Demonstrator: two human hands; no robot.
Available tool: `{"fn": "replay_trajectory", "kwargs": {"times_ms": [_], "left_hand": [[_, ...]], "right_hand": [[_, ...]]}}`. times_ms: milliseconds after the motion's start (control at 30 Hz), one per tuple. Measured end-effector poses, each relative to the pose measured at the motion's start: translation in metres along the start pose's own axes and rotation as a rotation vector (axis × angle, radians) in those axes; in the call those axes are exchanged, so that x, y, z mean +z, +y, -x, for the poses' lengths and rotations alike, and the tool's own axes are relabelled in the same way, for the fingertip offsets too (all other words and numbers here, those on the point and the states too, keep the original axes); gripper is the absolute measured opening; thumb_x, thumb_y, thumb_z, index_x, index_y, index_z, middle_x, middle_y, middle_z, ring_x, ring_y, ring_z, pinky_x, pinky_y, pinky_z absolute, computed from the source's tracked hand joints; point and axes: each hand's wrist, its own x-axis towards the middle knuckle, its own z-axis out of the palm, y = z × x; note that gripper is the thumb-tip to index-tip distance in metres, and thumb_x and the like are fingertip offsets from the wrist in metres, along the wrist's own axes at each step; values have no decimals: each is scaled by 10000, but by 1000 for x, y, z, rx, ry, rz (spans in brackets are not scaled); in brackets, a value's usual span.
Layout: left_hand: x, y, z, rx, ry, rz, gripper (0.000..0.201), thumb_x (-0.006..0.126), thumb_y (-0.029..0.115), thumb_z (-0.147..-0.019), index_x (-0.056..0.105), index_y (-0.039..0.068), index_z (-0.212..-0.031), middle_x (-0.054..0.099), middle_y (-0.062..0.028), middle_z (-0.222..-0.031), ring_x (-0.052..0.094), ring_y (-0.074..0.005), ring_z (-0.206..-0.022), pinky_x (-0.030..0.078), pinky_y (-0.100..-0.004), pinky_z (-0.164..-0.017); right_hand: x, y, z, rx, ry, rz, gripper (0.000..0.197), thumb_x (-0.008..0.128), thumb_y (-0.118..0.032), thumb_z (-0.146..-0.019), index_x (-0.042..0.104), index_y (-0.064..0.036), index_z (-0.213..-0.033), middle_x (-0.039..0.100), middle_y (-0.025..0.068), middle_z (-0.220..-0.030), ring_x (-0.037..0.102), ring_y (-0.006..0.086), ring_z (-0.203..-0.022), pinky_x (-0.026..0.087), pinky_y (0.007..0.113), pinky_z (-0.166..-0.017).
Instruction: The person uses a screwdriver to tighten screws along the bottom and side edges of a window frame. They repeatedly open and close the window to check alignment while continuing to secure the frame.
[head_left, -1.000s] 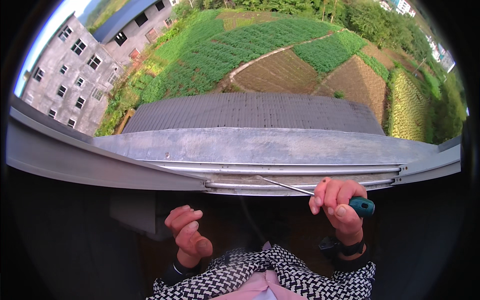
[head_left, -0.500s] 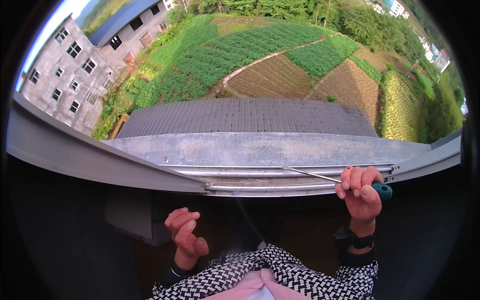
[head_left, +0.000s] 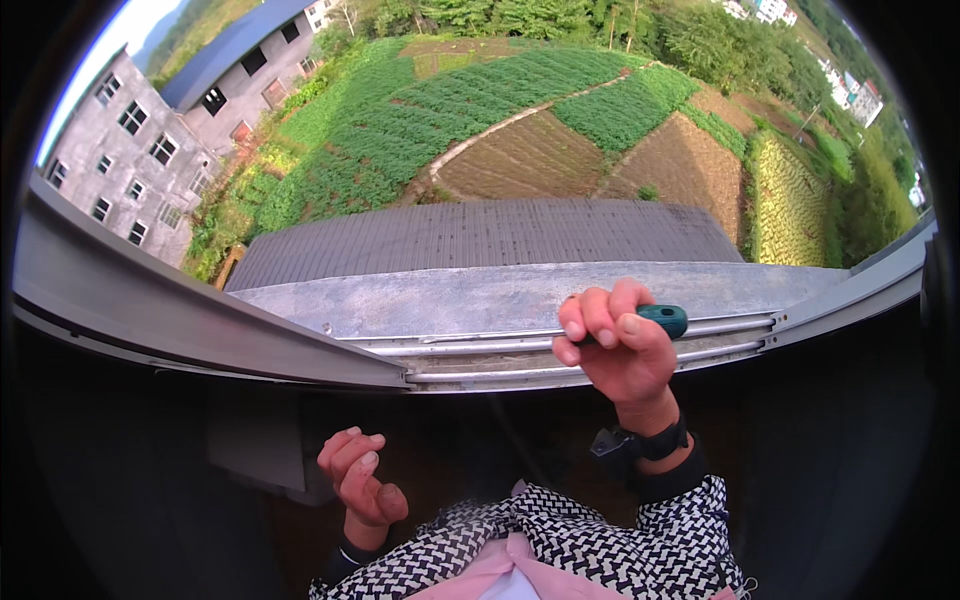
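My right hand [head_left: 622, 340] is closed round the green handle of a screwdriver [head_left: 666, 320] above the window's sliding track. The handle's end sticks out on the right of the fist. Its thin metal shaft points left, low along the outer rail of the metal window track [head_left: 480, 376]; whether the tip touches the rail I cannot tell. My left hand [head_left: 362, 480] hangs below the track on the inner side, with nothing in it. Its fingers are loosely bent and the thumb stands apart from them.
A grey window frame [head_left: 200, 310] slants in from the left, and another frame piece [head_left: 850, 295] stands on the right. Beyond the track lie a concrete ledge [head_left: 430, 295] and a ribbed dark roof [head_left: 490, 235]. Fields and grey buildings spread out below.
My right hand has moved left along the track with the screwdriver, and a little farther out. My left hand has shifted slightly down and left. The view has turned a little.
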Motion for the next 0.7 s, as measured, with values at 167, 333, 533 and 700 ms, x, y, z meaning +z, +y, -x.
{"fn": "replay_trajectory", "kwargs": {"times_ms": [167,333,533,700], "left_hand": [[-11,1,6,-36,-11,-38,368,479,218,-947,498,17,-1254,656,-187,-1100,561,-352,-1044,496,-493,-924],[-16,3,10,-37,-44,-36,378,491,222,-944,497,17,-1262,655,-187,-1102,560,-354,-1047,492,-490,-928],[-13,5,9,-22,-81,-38,390,448,227,-962,465,10,-1285,640,-200,-1103,551,-354,-1057,478,-494,-936],[-13,2,3,10,-77,-67,402,429,227,-965,447,-1,-1295,628,-214,-1119,547,-355,-1067,470,-496,-950]], "right_hand": [[-47,-90,78,46,92,354,204,628,-156,-925,476,-93,-803,523,58,-755,552,237,-891,524,355,-633],[-30,-28,67,78,154,313,202,642,-114,-913,485,-80,-790,549,82,-765,551,233,-830,523,355,-616],[10,40,39,117,-7,163,198,656,-78,-924,495,-80,-809,560,70,-837,567,244,-897,551,414,-762],[3,-21,51,63,-24,346,198,646,-121,-921,493,-93,-800,545,50,-801,554,228,-893,557,392,-687]]}}
